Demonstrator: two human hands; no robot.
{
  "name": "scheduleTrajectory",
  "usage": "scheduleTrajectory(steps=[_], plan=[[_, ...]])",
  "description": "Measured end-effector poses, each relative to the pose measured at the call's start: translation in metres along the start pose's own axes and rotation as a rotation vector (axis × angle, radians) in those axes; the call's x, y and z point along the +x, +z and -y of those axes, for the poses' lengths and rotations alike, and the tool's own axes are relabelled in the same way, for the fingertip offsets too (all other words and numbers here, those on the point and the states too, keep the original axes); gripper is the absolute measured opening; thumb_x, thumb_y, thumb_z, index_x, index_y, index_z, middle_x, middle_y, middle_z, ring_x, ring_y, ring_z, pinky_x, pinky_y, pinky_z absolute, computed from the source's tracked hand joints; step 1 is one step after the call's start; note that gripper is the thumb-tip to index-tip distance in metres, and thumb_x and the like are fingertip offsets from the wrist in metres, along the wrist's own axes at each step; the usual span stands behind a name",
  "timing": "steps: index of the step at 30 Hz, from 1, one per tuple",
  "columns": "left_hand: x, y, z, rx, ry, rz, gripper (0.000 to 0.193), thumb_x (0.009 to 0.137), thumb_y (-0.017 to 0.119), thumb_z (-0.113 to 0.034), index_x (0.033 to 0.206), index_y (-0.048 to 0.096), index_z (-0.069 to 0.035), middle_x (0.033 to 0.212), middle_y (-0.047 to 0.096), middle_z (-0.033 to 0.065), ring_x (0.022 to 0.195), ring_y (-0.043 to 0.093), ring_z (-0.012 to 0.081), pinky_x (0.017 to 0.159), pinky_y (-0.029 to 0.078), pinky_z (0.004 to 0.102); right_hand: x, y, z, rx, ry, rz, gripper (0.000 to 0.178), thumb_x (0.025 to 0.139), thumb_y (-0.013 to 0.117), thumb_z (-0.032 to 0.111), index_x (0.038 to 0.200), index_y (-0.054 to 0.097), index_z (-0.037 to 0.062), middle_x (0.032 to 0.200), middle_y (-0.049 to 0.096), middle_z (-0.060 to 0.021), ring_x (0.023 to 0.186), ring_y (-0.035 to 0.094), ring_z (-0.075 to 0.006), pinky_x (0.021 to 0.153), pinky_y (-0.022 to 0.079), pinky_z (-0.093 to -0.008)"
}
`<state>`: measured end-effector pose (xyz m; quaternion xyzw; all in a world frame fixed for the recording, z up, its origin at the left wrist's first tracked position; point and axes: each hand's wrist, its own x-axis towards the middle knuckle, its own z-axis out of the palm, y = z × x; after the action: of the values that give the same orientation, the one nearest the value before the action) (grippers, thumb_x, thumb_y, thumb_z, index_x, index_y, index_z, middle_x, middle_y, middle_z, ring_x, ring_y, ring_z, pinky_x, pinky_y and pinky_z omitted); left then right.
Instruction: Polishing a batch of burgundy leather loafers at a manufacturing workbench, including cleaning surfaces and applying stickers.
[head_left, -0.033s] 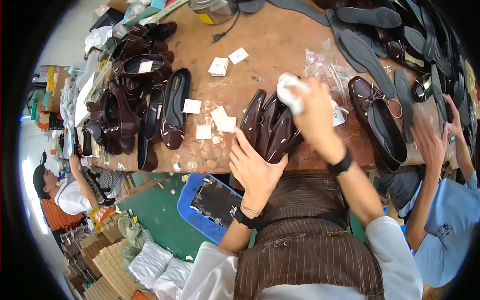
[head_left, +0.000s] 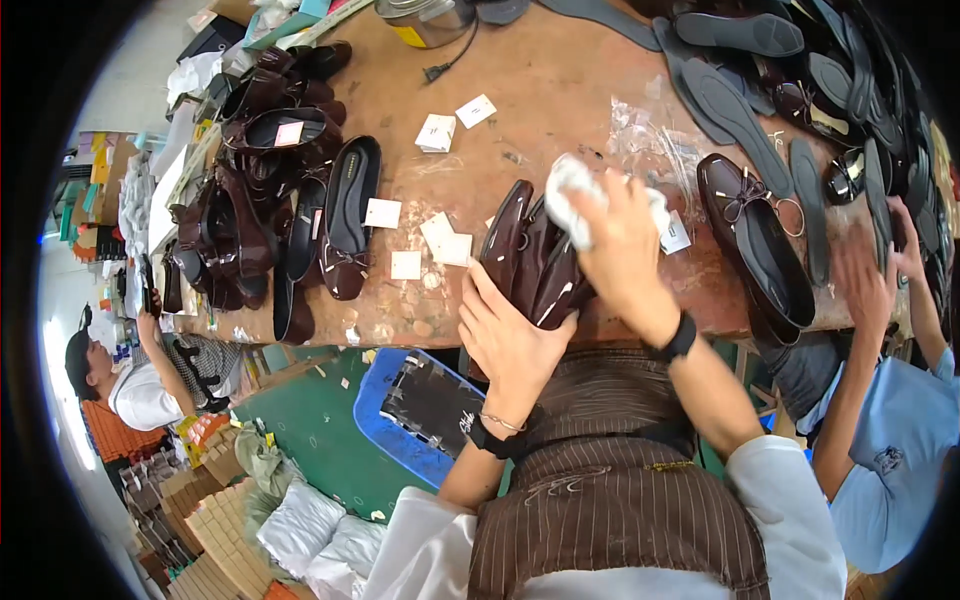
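Observation:
My left hand (head_left: 515, 330) is wrapped round a cluster of glossy dark burgundy shoes (head_left: 507, 235) at the near edge of the table, their rounded parts pointing away from me. Bunched in my right hand (head_left: 628, 255) is a white cloth (head_left: 570, 200), pressed against or just over the shoes on their right side. The hand and cloth hide part of the cluster, and the right hand is slightly blurred. To the right lies a burgundy flat with a bow (head_left: 755, 235). Small white tags (head_left: 445, 238) are scattered left of my hands.
A pile of burgundy shoes (head_left: 240, 210) covers the table's left side. Dark insoles (head_left: 730, 100) heap at the far right. A co-worker's hands (head_left: 865, 270) work there. At the back stand a tin (head_left: 425, 22) and a plug (head_left: 435, 73). A blue bin (head_left: 385, 415) sits below.
My right hand and the white cloth have shifted slightly, coming down across the shoes and covering more of them. My left hand keeps its place on the shoes.

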<state>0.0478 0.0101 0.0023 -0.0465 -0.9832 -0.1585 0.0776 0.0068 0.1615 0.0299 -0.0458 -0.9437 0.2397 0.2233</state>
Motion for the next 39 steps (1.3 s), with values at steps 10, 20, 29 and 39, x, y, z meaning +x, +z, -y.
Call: scheduleTrajectory(steps=[10, 20, 29, 39], plan=[[0.023, -0.039, 0.076, -1.498, -0.051, 0.566, 0.121, 0.073, 0.071, -0.028, 0.162, -0.008, -0.004, 0.168, 0.006, 0.0262, 0.158, 0.003, 0.0305, 0.126, 0.003, 0.0400, 0.021, -0.007, 0.026, 0.488, 0.037, 0.115, 0.036, 0.071, 0.067, -0.006, 0.105, 0.071, 0.0031, 0.097, 0.062, -0.0185, 0.093, 0.061, -0.0396, 0.080, 0.052, -0.0464], [0.042, -0.044, 0.085, -1.498, -0.332, 0.700, 0.084, 0.107, 0.041, -0.049, 0.162, -0.002, -0.002, 0.168, 0.006, 0.0224, 0.156, 0.011, 0.0292, 0.126, 0.003, 0.0391, -0.049, -0.031, 0.026, 0.802, -0.269, 1.026, 0.034, 0.068, 0.071, -0.003, 0.102, 0.073, 0.0023, 0.093, 0.062, -0.0136, 0.092, 0.065, -0.0331, 0.079, 0.053, -0.0425], [0.016, -0.040, 0.002, -0.136, 0.095, 0.326, 0.146, 0.052, 0.093, -0.058, 0.162, 0.012, -0.007, 0.152, 0.012, 0.0469, 0.139, 0.024, 0.0613, 0.111, 0.027, 0.0636, 0.271, -0.039, 0.015, 0.231, -0.497, -0.466, 0.021, 0.091, 0.073, 0.015, 0.105, 0.069, -0.0005, 0.085, 0.069, -0.0034, 0.076, 0.062, -0.0103, 0.070, 0.051, -0.0279], [0.020, -0.029, 0.009, -0.200, 0.039, 0.191, 0.115, 0.061, 0.087, -0.030, 0.160, 0.030, -0.014, 0.142, 0.039, 0.0365, 0.127, 0.046, 0.0533, 0.106, 0.041, 0.0553, 0.353, 0.018, 0.029, 0.126, -0.690, -0.159, 0.060, 0.080, 0.077, 0.032, 0.126, 0.061, -0.0025, 0.114, 0.066, -0.0286, 0.107, 0.066, -0.0404, 0.091, 0.053, -0.0459]])
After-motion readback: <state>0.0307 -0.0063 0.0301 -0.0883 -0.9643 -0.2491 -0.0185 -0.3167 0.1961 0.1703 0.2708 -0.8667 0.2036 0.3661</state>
